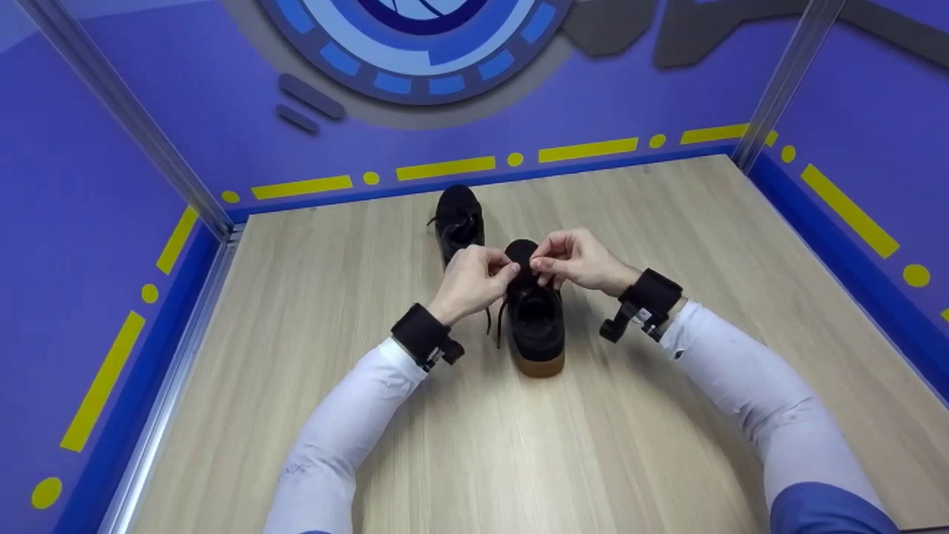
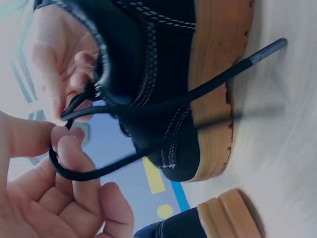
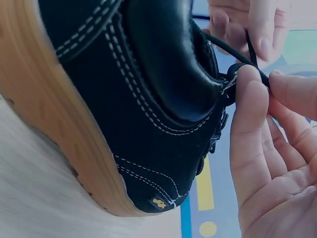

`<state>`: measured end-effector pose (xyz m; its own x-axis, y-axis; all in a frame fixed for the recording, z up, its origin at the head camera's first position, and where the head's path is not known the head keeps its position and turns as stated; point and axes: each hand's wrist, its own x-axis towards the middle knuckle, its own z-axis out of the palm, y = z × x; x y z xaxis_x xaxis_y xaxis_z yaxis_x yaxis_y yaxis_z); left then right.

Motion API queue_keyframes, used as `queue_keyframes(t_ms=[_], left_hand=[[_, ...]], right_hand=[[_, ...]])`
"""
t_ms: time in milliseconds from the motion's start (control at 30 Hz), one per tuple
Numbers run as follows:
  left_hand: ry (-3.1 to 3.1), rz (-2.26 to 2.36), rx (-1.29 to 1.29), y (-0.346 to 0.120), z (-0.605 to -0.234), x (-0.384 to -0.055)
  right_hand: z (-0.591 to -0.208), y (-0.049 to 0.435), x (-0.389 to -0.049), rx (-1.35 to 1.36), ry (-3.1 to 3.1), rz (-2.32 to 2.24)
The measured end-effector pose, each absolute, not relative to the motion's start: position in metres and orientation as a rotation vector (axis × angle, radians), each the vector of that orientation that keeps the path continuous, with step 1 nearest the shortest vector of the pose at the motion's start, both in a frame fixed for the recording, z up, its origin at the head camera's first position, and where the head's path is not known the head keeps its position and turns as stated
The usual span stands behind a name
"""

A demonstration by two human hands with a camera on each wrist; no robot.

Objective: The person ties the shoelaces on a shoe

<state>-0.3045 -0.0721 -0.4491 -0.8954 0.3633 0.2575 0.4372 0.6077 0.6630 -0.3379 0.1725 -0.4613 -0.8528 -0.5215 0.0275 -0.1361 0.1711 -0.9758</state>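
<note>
A black shoe (image 1: 537, 345) with a tan sole and white stitching stands upright on the table, its heel toward me. My left hand (image 1: 474, 280) is over its lacing, thumb and fingertips pinching a black shoelace (image 2: 94, 174). In the left wrist view the lace bends round these fingers, and its ends hang past the shoe's side. From the other side my right hand (image 1: 578, 259) pinches lace between thumb and forefinger, right above the tongue. Lace runs between the two hands in the right wrist view, where the left hand (image 3: 250, 27) shows behind.
A second black shoe (image 1: 458, 215), also laced, stands farther back and to the left, partly hidden behind my left hand. Beneath both is a light wooden tabletop (image 1: 319, 297). Purple panels (image 1: 630, 104) with yellow marks and metal corner posts enclose its back and sides.
</note>
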Motion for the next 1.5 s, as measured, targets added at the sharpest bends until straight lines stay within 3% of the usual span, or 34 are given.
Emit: queue_keyframes(t_ms=[633, 1000, 1300, 1500], left_hand=[[-2.775, -1.464, -0.967, -0.074, -0.425, -0.269], [-2.512, -1.997, -0.765, -0.035, -0.442, -0.264], [-2.724, -1.378, -1.006, -0.023, -0.441, -0.279], [-2.455, -1.36, -0.613, -0.041, -0.439, -0.3]], right_hand=[[-0.462, 0.172, -0.339, -0.572, 2.062, -1.775], [-0.464, 0.173, -0.34, -0.61, 2.066, -1.774], [-0.471, 0.178, -0.343, -0.58, 2.048, -1.807], [-0.472, 0.18, -0.342, -0.55, 1.966, -1.838]])
